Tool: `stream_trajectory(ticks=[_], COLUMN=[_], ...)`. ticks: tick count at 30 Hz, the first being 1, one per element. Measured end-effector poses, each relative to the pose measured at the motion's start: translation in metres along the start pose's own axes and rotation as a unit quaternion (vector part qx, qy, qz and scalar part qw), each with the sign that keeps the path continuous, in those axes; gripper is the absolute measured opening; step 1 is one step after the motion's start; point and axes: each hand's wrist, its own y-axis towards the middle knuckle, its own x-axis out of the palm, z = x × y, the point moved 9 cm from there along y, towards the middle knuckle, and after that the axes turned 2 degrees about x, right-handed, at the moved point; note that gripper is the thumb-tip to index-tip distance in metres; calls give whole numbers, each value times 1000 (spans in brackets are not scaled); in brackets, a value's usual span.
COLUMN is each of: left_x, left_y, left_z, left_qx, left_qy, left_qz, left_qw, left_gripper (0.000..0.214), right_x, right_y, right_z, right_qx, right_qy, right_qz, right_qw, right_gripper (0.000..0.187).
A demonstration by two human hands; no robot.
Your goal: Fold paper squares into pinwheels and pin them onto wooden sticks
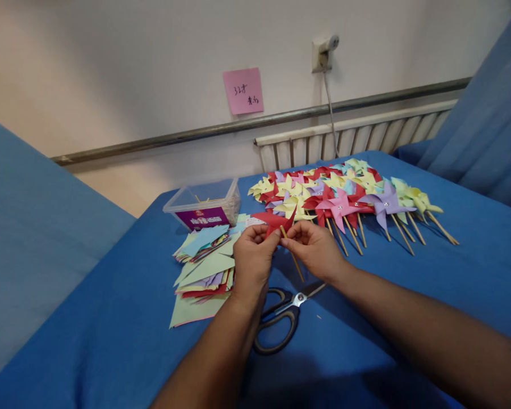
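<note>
My left hand (252, 257) is closed in a pinch on a red paper pinwheel (273, 220), held just above the blue table (111, 341). My right hand (315, 248) is closed on a thin wooden stick (293, 255) that slants down from the pinwheel's back. The two hands nearly touch at the fingertips. Behind them lies a big pile of finished pinwheels (344, 196) in red, yellow, pink, purple and green, sticks pointing toward me.
Black-handled scissors (281, 318) lie under my wrists. A stack of cut coloured paper (202, 267) sits to the left. A clear plastic box (206, 204) with sticks stands behind it. A pink note (243, 91) and a radiator (353, 139) are at the wall.
</note>
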Motion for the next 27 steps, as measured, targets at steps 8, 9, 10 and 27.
stream_trajectory(ticks=[8, 9, 10, 27], left_x=[-1, -1, -2, 0], left_y=[1, 1, 1, 2], left_z=[-1, -1, -1, -2], left_qx=[1, 1, 2, 0], left_qy=[6, 6, 7, 11], left_qz=[6, 6, 6, -6], left_qw=[1000, 1000, 1000, 1000], left_gripper=[32, 32, 32, 35], right_x=[0, 0, 1, 1], right_y=[0, 0, -1, -4], right_z=[-2, -1, -1, -5], right_qx=[-6, -3, -1, -4], right_qy=[-1, -2, -1, -5], right_qz=[1, -1, -3, -7], right_qw=[1000, 1000, 1000, 1000], right_gripper=[24, 23, 23, 14])
